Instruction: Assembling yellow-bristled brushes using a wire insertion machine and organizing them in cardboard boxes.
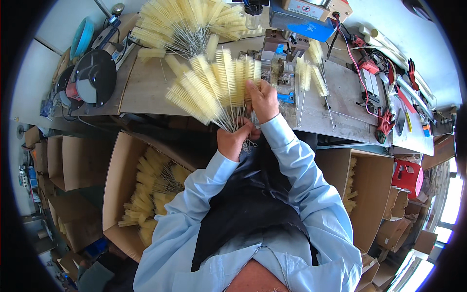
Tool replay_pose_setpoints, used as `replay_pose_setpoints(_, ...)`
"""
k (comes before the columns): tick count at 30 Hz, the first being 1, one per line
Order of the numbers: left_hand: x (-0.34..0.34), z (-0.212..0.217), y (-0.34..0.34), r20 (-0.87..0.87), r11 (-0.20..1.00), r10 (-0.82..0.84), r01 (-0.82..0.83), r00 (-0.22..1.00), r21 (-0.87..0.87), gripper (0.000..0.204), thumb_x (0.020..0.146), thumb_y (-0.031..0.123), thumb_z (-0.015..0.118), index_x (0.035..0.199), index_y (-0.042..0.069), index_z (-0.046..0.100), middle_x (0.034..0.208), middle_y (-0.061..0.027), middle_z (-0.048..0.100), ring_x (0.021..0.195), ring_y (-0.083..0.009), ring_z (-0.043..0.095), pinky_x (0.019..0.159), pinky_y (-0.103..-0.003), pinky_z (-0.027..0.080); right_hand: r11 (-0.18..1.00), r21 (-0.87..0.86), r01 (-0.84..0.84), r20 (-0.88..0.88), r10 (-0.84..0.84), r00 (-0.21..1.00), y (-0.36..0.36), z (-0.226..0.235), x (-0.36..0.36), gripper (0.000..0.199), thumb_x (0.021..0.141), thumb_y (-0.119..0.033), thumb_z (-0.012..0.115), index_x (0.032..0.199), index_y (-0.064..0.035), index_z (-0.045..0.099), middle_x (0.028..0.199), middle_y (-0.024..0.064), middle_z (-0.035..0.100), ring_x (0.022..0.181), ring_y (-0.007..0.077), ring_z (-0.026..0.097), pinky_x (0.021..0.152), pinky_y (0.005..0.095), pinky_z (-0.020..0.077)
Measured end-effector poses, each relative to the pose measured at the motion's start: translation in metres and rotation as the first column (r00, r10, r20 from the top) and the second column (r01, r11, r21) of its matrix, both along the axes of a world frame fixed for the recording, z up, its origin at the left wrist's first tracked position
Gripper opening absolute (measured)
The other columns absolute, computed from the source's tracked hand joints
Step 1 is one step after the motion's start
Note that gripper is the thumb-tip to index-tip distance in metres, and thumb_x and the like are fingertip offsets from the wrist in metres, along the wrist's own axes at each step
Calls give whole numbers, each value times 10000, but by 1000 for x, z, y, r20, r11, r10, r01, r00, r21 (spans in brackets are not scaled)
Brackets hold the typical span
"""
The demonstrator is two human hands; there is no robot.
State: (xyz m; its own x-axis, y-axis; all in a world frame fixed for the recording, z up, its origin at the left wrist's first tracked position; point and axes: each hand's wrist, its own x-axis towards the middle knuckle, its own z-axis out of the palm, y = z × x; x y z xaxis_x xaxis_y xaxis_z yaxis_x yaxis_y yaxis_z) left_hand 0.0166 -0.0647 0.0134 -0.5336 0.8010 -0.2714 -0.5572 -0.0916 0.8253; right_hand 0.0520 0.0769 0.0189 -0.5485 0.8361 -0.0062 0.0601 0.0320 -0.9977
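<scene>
A fanned bundle of bottle brushes (203, 90) with pale yellow bristles and twisted wire stems is in front of me, at the near edge of the bench. My left hand (234, 139) is closed round the gathered stems, with the looped wire ends showing below it. Just above, my right hand (264, 101) grips a bottle brush (249, 73) at the right side of the fan, thumb against its bristles. Part of the right fingers is hidden behind the brushes. Beyond the bundle, a large pile of similar brushes (187, 24) covers the back left of the bench.
A metal machine (287, 46) stands on the bench (340, 104) right of my hands, with a few loose brushes (311, 78) beside it. A grinder with a dark disc (95, 78) sits at left. Cardboard boxes (113, 194) holding brushes flank me. Tools (386, 126) lie at far right.
</scene>
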Motion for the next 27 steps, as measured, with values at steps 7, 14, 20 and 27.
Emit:
replay_pose_setpoints(7,-11,10,-21,50,962,272,-272,961,6,143,940,127,603,905,-11,592,687,-82,599,619,-223,651,611,-355,551,915,-402,16,-218,-112,969,9,9,15,370,993,-312,557,1023,54,594,615,-3,486,403,59,384,353,231,290)
replay_pose_setpoints(14,-39,6,3,78,928,365,-369,928,45,133,922,128,624,881,31,543,590,-64,530,528,-228,590,535,-376,502,855,-518,-21,-266,-138,954,33,13,8,450,996,-388,504,1000,54,590,689,60,565,424,125,471,344,274,348)
replay_pose_setpoints(20,-58,5,41,-37,928,370,-368,928,68,136,912,135,621,880,24,549,601,-77,558,523,-220,603,519,-350,508,670,-731,-126,-297,-146,944,45,27,13,687,983,-604,343,1093,40,558,864,149,653,590,229,620,485,376,514)
replay_pose_setpoints(27,-68,-22,72,-99,942,334,-333,937,32,178,930,141,602,821,4,571,607,-105,591,512,-215,620,479,-341,526,575,-744,-341,-478,-102,872,48,28,4,588,975,-544,428,1115,20,517,936,142,624,662,239,604,550,362,505)
